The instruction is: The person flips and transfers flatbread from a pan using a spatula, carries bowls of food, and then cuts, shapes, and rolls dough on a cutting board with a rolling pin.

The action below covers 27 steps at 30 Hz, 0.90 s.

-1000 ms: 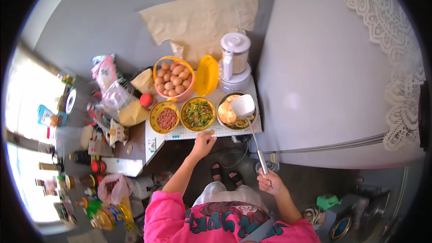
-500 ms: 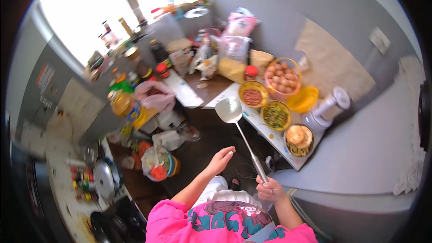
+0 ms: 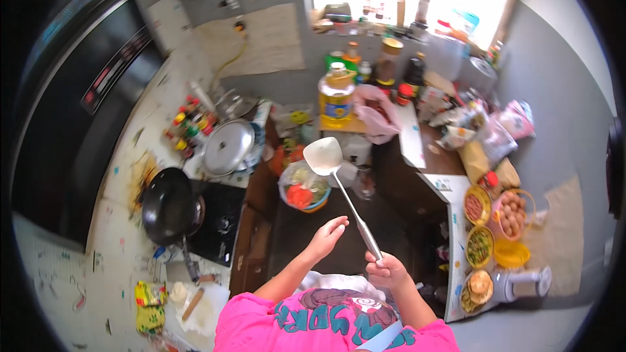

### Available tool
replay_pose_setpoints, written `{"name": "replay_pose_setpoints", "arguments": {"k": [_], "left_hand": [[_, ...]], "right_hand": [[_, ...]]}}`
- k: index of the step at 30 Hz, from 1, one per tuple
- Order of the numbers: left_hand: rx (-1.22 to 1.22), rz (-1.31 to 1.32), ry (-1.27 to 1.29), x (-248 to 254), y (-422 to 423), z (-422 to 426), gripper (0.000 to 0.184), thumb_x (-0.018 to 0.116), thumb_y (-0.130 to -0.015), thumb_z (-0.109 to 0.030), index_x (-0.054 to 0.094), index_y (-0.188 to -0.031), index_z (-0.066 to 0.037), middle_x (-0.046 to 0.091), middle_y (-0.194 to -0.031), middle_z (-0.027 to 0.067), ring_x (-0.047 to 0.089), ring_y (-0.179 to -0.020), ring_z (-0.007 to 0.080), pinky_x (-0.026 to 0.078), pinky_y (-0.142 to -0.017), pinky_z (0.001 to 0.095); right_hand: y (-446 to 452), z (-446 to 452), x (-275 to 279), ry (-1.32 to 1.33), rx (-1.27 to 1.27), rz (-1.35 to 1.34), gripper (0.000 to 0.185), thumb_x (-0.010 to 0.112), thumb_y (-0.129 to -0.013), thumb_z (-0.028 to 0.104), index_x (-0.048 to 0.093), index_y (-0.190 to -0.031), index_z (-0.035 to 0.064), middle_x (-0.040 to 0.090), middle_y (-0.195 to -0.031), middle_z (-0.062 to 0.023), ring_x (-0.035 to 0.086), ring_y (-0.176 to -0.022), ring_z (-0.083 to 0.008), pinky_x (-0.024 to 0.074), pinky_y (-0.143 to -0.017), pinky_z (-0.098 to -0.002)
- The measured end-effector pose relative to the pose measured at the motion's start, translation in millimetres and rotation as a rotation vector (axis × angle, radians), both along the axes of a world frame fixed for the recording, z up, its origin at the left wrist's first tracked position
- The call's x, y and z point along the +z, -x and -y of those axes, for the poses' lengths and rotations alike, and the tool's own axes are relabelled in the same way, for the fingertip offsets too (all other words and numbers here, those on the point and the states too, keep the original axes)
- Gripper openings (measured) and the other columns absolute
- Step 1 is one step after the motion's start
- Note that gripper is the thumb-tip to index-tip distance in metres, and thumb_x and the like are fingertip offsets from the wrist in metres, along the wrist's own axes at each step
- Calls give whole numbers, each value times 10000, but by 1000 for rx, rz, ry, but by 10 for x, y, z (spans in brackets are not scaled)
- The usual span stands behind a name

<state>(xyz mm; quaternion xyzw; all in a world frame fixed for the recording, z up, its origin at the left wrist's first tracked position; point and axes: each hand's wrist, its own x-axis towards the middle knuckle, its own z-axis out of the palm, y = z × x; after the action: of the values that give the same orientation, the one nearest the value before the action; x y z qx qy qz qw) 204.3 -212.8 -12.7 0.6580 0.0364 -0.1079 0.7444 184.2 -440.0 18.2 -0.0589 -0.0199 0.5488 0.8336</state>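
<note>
My right hand [image 3: 387, 270] is wrapped round the handle of a metal wok spatula [image 3: 355, 205]. Its broad blade points up and away from me, in front of my body. My left hand [image 3: 328, 237] hovers just left of the handle, fingers stretched and nothing in it. Off to the left, a black wok [image 3: 166, 202] rests at the cooktop [image 3: 220, 218], its handle toward the counter's near side. Beyond it lies a round metal lid [image 3: 228, 147]. A bin [image 3: 304, 190] lined with a bag of scraps stands on the floor, past the spatula blade.
On the right counter stand a bowl of chopped greens [image 3: 479, 246], a bowl of diced meat [image 3: 476, 205] and a basket of eggs [image 3: 512, 214]. An oil jug [image 3: 336, 100] and several bottles crowd the far corner. Seasoning bottles [image 3: 190, 127] sit behind the wok.
My view has swung left, bringing the wok, cooktop and range hood into sight while the egg basket and bowls shift right. The spatula stays in my right hand; my left remains empty.
</note>
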Motion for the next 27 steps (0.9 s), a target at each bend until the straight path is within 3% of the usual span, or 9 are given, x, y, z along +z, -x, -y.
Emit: {"name": "replay_pose_setpoints", "arguments": {"k": [4,7,10,17,21,24,27], "left_hand": [[237,-36,51,57,319,-735,455,509,-928,-147,379,-1338,2,530,-1208,87,523,-1062,141,418,-921,274],[333,-33,46,-18,575,-1298,521,482,-944,-219,289,-1395,-43,488,-1262,61,516,-1075,137,421,-851,270],[461,30,-18,59,846,-1755,514,477,-946,-205,286,-1396,-46,490,-1258,63,516,-1075,132,426,-836,260],[632,100,-73,253,1389,-2592,565,524,-908,-82,255,-1403,-38,426,-1319,107,498,-1112,164,427,-871,275],[755,84,-125,459,1613,-2856,585,533,-903,-83,241,-1406,-25,387,-1359,129,475,-1154,184,422,-922,309],[859,118,-155,297,1757,-3022,611,570,-899,-146,247,-1404,-27,350,-1373,160,480,-1155,222,464,-864,327],[963,71,-125,196,1867,-3096,619,578,-895,-169,256,-1400,-15,355,-1384,155,470,-1180,229,456,-854,316]], "right_hand": [[-121,-758,32,5,164,3,122,533,-861,129,435,-916,82,395,-535,38,324,-360,-55,257,-363,-216],[-147,-1341,76,-5,287,-12,123,534,-863,131,434,-917,83,389,-534,41,319,-355,-55,257,-363,-216],[-158,-1900,108,-2,380,-18,122,536,-865,130,433,-913,86,381,-534,42,313,-353,-56,255,-363,-217],[-139,-3084,42,30,554,54,127,547,-865,115,433,-915,91,362,-549,36,302,-364,-61,226,-345,-215],[-142,-3628,198,374,598,431,156,549,-850,75,439,-960,94,361,-576,31,311,-420,-55,218,-372,-214],[-145,-4050,252,683,541,1019,146,548,-866,97,440,-964,93,373,-579,26,324,-436,-67,213,-390,-210],[-322,-4402,-115,653,300,1731,247,605,-830,155,435,-983,61,494,-617,-92,460,-469,-196,355,-441,-330]]}}
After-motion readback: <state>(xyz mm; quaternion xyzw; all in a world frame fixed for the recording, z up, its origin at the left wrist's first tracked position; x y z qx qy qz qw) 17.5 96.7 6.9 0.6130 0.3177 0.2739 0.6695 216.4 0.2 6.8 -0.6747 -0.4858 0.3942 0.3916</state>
